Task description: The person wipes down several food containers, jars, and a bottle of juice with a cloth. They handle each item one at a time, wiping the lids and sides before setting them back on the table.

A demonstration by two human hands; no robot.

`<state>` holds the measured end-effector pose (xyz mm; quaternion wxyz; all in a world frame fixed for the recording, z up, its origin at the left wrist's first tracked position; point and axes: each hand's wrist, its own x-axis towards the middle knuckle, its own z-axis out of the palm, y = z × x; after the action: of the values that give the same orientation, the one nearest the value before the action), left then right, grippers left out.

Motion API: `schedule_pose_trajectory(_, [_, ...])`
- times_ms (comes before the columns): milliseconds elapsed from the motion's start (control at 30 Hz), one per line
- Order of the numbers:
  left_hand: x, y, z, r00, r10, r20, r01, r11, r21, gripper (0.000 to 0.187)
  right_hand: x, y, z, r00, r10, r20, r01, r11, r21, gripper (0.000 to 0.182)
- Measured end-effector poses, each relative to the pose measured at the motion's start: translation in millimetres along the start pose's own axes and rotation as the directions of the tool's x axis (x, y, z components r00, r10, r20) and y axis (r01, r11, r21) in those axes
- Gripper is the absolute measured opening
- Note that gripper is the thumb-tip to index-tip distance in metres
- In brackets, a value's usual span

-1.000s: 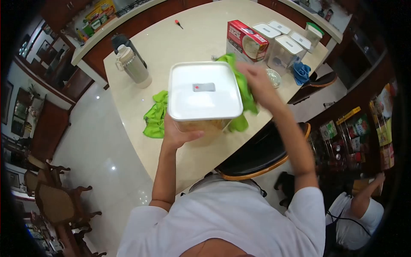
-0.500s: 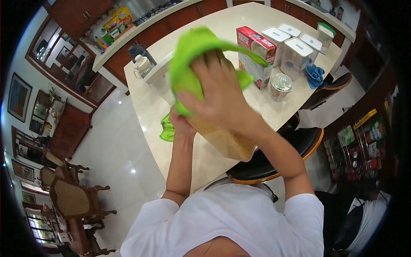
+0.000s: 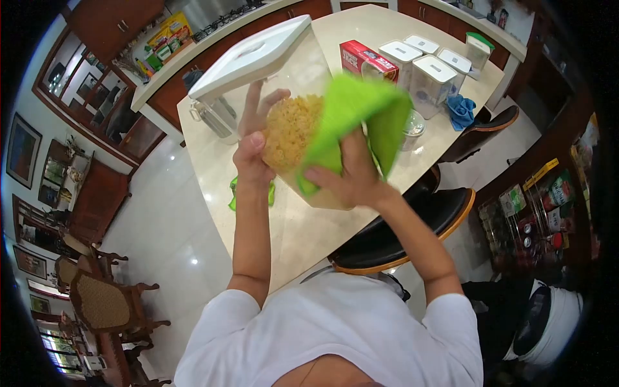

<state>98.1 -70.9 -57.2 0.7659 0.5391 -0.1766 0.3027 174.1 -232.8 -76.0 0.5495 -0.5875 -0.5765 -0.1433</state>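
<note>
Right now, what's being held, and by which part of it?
The left hand holds the tub by its clear side, below the lid. The right hand holds a cloth; blur hides exactly where.

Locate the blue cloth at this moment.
In the head view, the blue cloth lies near the right edge of the table, beside the standing group of white-lidded containers.

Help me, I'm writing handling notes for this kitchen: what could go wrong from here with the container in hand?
The clear container is tilted, so it might slip if the grip of the left hand loosens while the right hand holds the green cloth against it.
The yellowish contents could spill if the white lid isn't fully sealed, which I can't tell.
</note>
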Motion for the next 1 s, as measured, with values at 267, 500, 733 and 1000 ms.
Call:
schedule_pose_trajectory(267, [21,3,21,1.0,-0.014,0.005,0.013,0.994,0.104,0.102,-85,40,30,0.765,0.579,0.282,-0.092,-0.334,0.938,0.051])
schedule_pose_trajectory(500, [27,-23,48,0.962,0.231,-0.142,-0.181,0.938,0.295,0.093,-77,30,33,0.681,0.628,0.376,0.125,-0.606,0.786,0.046])
schedule_pose_trajectory(733, [15,-125,14,0.9,0.351,-0.258,-0.091,0.73,0.678,0.109,-80,14,19,0.413,0.791,0.45,-0.242,-0.381,0.892,0.03])
schedule_pose_trajectory(1000, [18,-173,13,0.875,0.373,-0.31,0.007,0.63,0.777,0.113,-81,8,-12,0.723,0.68,0.125,-0.661,0.628,0.411,0.027])
